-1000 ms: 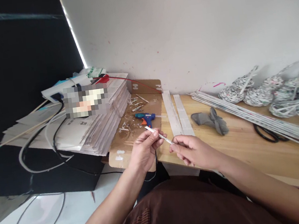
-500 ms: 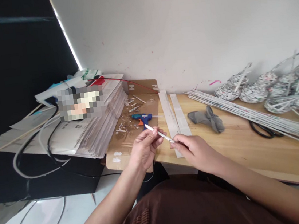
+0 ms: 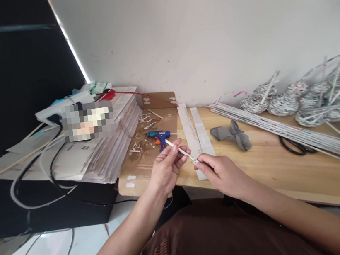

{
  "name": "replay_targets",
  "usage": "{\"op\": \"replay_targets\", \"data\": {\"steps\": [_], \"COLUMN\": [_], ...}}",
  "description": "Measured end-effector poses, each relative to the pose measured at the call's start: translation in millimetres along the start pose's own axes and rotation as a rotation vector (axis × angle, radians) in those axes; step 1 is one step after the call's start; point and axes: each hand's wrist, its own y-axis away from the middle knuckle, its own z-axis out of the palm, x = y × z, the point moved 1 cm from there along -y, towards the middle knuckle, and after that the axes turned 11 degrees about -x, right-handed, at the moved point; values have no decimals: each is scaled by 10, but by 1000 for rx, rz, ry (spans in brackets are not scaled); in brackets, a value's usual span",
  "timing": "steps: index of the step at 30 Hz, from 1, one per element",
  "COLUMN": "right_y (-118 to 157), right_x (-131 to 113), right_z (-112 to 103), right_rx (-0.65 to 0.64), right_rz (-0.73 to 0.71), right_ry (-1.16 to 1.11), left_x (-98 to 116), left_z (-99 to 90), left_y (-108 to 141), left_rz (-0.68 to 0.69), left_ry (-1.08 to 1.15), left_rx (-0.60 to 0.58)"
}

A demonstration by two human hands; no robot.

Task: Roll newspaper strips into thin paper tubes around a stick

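Note:
Between my hands, in front of my body, is a thin white rolled paper tube (image 3: 186, 153) with dark print near its right end. My left hand (image 3: 169, 165) pinches it between thumb and fingers, the pale tip sticking out up and left. At the tube's lower right end my right hand (image 3: 221, 173) is closed, its fingers wrapped round it. Just beyond the tip, a blue glue gun (image 3: 162, 138) with an orange trigger lies on a brown cardboard sheet (image 3: 146, 166). White paper strips (image 3: 204, 133) lie flat on the wooden table, partly behind my right hand.
A tall stack of paper (image 3: 111, 156) with cables and a white power strip (image 3: 67, 106) stands on the left. Paper scraps litter the cardboard. To the right are a grey cloth (image 3: 233, 136), black-handled scissors (image 3: 294, 144), a bundle of paper tubes (image 3: 283, 129) and several woven paper pieces (image 3: 282, 105).
The view has shifted slightly. The tube has turned a little in my hands, and the fingers of my left hand are a bit more spread. Both hands still grip it.

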Motion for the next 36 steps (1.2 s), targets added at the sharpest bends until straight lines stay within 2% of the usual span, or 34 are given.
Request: {"op": "replay_targets", "data": {"steps": [2, 4, 6, 8, 10, 12, 15, 16, 17, 21, 22, 23, 26, 27, 28, 29, 32, 33, 34, 36], "right_y": [7, 6, -1, -7, -7, -5, 5, 6, 3, -20, -22, -23, -16, -14, -14, -18, -37, -43, -49, -56], "right_x": [6, 25, 54, 79, 90, 91, 76, 76, 81, 108, 107, 104, 83, 77, 76, 81, 105, 111, 114, 111], "right_z": [9, 20, 39, 62, 68, 50, 18, 16, 18, 30, 24, 14, -11, -9, -1, 12, 50, 51, 48, 29], "right_rx": [12, 0, -129, -334, -436, -324, -28, 0, -32, -445, -476, -449, -168, -109, -105, -157, -455, -491, -466, -276], "right_rz": [-1, 11, 56, 118, 147, 114, 33, 29, 41, 117, 123, 120, 69, 53, 49, 58, 105, 112, 111, 77], "right_ry": [53, -14, -286, -650, -839, -706, -305, -270, -322, -876, -925, -899, -586, -517, -517, -586, -926, -966, -936, -714], "left_x": [-21, -32, -35, -35, -40, -51, -73, -78, -80, -72, -69, -65, -57, -53, -50, -45, -37, -39, -44, -64], "left_z": [21, 42, 60, 72, 74, 70, 64, 64, 67, 76, 74, 70, 59, 60, 63, 70, 90, 93, 91, 79], "left_y": [7, 17, 26, 33, 35, 34, 30, 30, 30, 32, 31, 29, 22, 21, 21, 21, 19, 15, 10, -4], "left_rz": [-10, -8, -16, -30, -30, -10, 20, 23, 23, 10, 11, 16, 41, 47, 49, 49, 40, 39, 41, 53], "left_ry": [-10, -17, -13, 0, 12, 16, 15, 18, 24, 44, 44, 42, 32, 29, 28, 30, 47, 51, 53, 47], "left_rx": [-28, -46, -60, -72, -76, -69, -69, -76, -88, -126, -124, -115, -77, -71, -70, -73, -89, -92, -92, -86]}}
